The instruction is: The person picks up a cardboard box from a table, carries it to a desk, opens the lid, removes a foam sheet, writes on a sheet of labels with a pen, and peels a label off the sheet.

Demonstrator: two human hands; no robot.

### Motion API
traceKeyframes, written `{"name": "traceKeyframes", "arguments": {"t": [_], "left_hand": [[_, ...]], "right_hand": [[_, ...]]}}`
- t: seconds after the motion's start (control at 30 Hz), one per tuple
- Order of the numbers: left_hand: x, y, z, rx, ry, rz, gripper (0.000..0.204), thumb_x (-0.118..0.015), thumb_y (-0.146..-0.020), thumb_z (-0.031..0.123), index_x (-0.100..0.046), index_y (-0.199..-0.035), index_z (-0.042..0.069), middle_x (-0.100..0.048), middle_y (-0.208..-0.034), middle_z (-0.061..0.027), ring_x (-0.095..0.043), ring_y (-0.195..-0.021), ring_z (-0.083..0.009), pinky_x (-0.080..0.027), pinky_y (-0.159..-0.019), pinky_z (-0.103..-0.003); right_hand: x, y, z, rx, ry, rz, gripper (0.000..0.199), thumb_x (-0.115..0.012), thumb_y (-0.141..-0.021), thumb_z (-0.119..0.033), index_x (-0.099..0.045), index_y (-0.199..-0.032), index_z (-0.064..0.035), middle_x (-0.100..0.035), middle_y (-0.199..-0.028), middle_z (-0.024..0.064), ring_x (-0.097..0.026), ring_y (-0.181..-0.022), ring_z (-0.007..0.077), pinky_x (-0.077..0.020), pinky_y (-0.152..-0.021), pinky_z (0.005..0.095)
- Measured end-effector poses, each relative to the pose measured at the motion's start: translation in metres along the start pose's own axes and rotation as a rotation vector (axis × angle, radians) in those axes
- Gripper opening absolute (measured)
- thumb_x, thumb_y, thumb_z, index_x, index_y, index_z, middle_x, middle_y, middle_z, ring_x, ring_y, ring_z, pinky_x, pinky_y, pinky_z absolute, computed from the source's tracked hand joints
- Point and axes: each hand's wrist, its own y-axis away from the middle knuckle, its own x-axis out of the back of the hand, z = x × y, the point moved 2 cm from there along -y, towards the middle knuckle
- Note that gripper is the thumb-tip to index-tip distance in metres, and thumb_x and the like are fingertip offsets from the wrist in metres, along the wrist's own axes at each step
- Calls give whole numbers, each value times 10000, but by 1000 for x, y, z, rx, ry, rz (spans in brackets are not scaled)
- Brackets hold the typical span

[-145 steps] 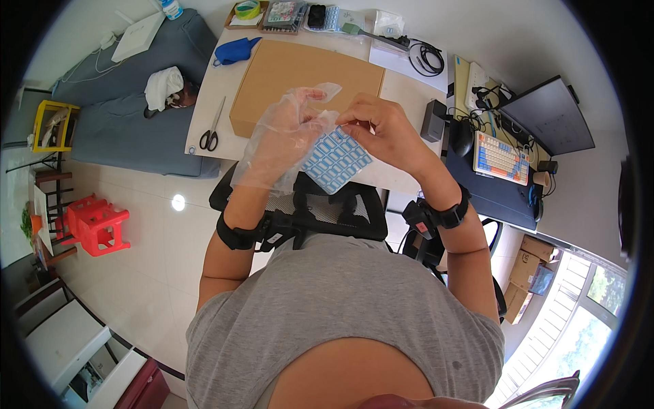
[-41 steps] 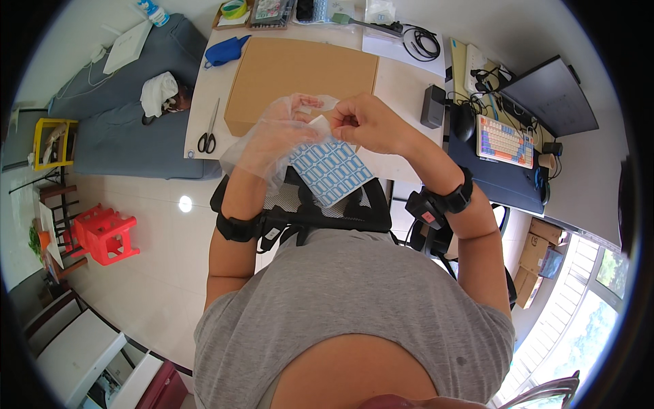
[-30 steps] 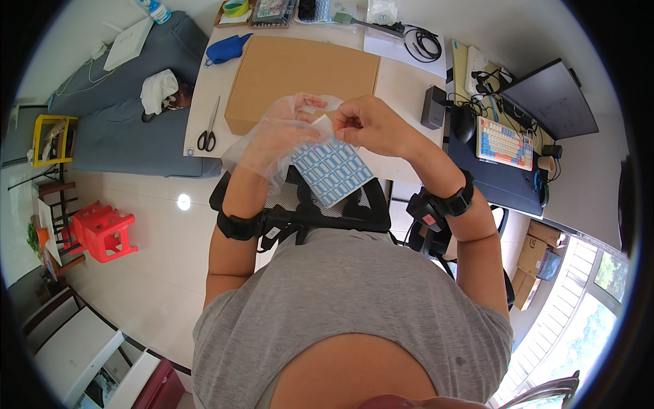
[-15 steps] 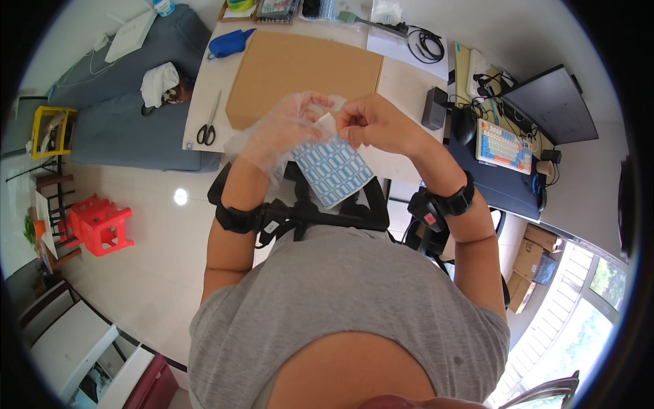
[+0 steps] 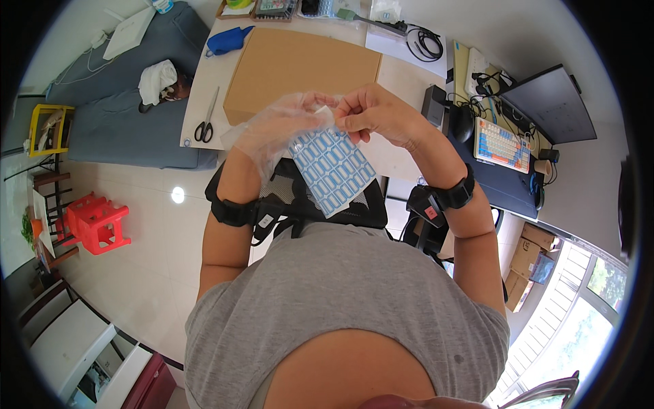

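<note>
A sheet of blue-and-white sticker labels [image 5: 334, 167] hangs tilted between my hands, over the near edge of the table. Clear crinkled plastic, like a thin bag, covers my left hand [image 5: 289, 123], whose closed fingers hold the sheet near its top. Beside them, my right hand [image 5: 371, 117] is bare, with thumb and forefinger pinched at the sheet's upper edge. A small white flap [image 5: 325, 116] sticks up between the two hands. Exactly what lies between the right fingertips is partly hidden.
A flat cardboard box [image 5: 300, 71] lies on the table just beyond my hands. Black scissors [image 5: 206, 129] and a blue pouch [image 5: 229, 41] are to the left. A dark box-shaped device [image 5: 434, 105], a mouse and a keyboard [image 5: 503, 146] stand to the right. A black mesh chair [image 5: 293, 191] is below.
The label sheet has tipped slightly and its lower end sits a little nearer to me. My right hand has shifted slightly upward, its fingers changing position at the sheet's top.
</note>
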Motion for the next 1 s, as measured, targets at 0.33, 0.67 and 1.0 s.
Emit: {"name": "traceKeyframes", "arguments": {"t": [0.33, 0.67, 1.0], "left_hand": [[2, 4, 5, -11, -54, 8, 468, -608, -600, 29, -476, -1046, -24, -517, -1012, -78, -515, -892, -114, -405, -783, -208], [-1, 2, 3, 14, -105, 56, 527, -641, -584, 32, -451, -1072, -26, -569, -888, -86, -565, -785, -119, -429, -722, -216], [1, 4, 7, -73, -81, 107, 490, -646, -586, -20, -482, -1048, -27, -578, -836, -88, -562, -756, -114, -434, -678, -215]], "right_hand": [[-2, -1, 0, -33, -55, 26, 56, -588, -701, -31, -577, -653, -5, -517, -551, 30, -486, -481, 82, -374, -440, 200], [-6, -1, 2, 20, 138, 53, 40, -556, -729, -37, -556, -698, -12, -515, -591, 10, -486, -502, 71, -375, -446, 195], [-14, 2, 1, 235, 292, 201, 56, -540, -707, -34, -537, -671, 8, -516, -555, 36, -483, -513, 104, -384, -472, 251]]}}
